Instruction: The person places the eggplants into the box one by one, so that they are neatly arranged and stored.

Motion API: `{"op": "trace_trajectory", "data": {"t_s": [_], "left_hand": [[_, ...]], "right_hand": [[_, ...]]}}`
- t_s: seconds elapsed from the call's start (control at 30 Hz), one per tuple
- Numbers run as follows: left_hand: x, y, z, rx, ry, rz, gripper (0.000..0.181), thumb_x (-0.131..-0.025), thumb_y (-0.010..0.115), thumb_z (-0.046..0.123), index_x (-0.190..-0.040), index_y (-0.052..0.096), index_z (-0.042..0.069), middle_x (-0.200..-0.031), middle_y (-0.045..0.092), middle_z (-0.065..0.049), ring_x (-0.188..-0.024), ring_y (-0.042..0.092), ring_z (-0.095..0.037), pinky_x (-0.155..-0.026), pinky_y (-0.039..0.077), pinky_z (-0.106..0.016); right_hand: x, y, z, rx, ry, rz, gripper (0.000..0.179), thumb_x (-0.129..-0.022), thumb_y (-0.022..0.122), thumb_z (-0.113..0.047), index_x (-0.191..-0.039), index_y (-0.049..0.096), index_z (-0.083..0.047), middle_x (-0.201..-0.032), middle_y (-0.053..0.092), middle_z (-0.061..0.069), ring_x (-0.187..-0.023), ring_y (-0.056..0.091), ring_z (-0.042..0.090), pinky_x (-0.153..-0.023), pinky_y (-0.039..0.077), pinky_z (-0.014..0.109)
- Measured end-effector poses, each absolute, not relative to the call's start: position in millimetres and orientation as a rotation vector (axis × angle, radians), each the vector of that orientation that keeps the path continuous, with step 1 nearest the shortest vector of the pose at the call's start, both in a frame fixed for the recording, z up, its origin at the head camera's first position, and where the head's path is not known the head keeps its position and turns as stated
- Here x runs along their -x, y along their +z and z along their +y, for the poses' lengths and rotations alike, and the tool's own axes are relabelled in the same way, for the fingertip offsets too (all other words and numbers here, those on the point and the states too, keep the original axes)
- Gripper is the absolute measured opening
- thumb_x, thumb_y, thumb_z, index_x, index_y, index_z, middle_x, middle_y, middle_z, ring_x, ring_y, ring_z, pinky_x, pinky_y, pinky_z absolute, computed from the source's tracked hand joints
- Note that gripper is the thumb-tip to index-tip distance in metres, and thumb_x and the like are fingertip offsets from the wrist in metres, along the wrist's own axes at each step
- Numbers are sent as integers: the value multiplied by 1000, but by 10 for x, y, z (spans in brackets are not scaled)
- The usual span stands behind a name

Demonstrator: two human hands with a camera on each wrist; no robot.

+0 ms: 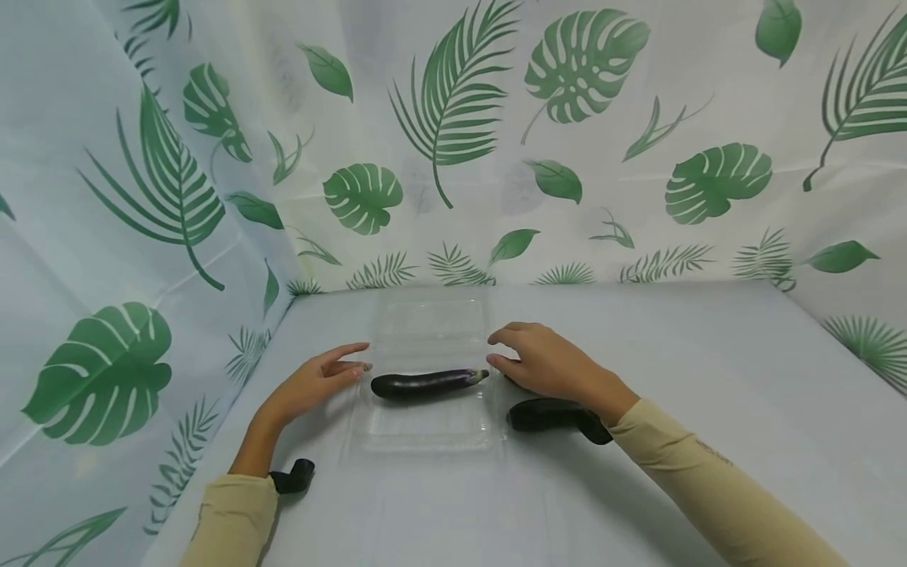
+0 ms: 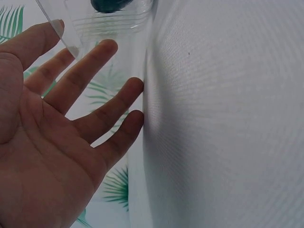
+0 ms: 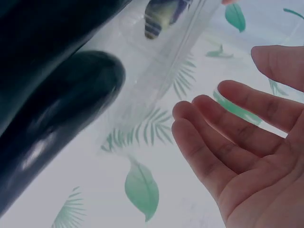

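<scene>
A glossy dark purple eggplant (image 1: pixel 425 384) lies crosswise in a clear plastic container (image 1: pixel 425 437), its stem end toward the right. My left hand (image 1: pixel 315 386) is at the container's left side, fingers spread; in the left wrist view the thumb and forefinger overlap the clear plastic edge (image 2: pixel 52 28). Across from it, my right hand (image 1: pixel 546 362) hovers by the right side, fingers loosely bent with nothing between them. Beneath that wrist lies another eggplant (image 1: pixel 542 415). In the right wrist view, a rounded eggplant end (image 3: pixel 90 80) shows beside a second large dark shape (image 3: pixel 42 28).
The container's clear lid half (image 1: pixel 432 319) lies toward the back of the white table (image 1: pixel 673 354). Behind and to the left hang white curtains (image 1: pixel 482 220) printed with green leaves. A black wrist device (image 1: pixel 294 476) sits at the left wrist.
</scene>
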State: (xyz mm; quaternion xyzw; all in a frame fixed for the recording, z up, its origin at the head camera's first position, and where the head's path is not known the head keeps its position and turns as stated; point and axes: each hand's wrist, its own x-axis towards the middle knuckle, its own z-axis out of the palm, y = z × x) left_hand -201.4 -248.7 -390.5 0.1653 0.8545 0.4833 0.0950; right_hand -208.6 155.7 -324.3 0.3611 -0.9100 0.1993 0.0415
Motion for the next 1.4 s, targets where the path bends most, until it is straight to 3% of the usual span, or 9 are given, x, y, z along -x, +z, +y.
{"op": "trace_trajectory", "data": {"t_s": [0.5,0.83,1.13,1.4], "left_hand": [[2074,-3856,-2495,-485,1425,2532,59,-112,62,29,-164,44,10,-147,65,-14,-141,56,-34,-117,38,-62],[2068,-3867,-2494,-461,1422,2522,60,-111,62,30,-165,43,10,-147,65,-13,-143,54,-34,-118,36,-61],[2047,-3894,-2476,-449,1422,2538,58,-111,63,29,-163,46,10,-144,67,-13,-139,57,-35,-117,37,-62],[2058,-3899,-2482,-498,1435,2532,57,-112,62,26,-163,45,8,-143,67,-14,-138,59,-35,-116,39,-62]], "right_hand": [[2007,-3131,2034,-930,755,-2792,39,-109,66,-23,-137,67,4,-136,68,21,-126,63,40,-106,49,60],[1922,-3169,2404,-838,815,-2829,42,-109,66,-25,-140,66,3,-141,66,22,-120,66,43,-96,54,62],[1913,-3357,2694,-761,898,-2908,45,-107,68,-27,-140,66,3,-139,66,23,-122,65,43,-97,53,63],[2012,-3523,2806,-777,885,-2942,42,-105,71,-25,-133,69,7,-131,70,24,-115,69,41,-95,56,60]]}}
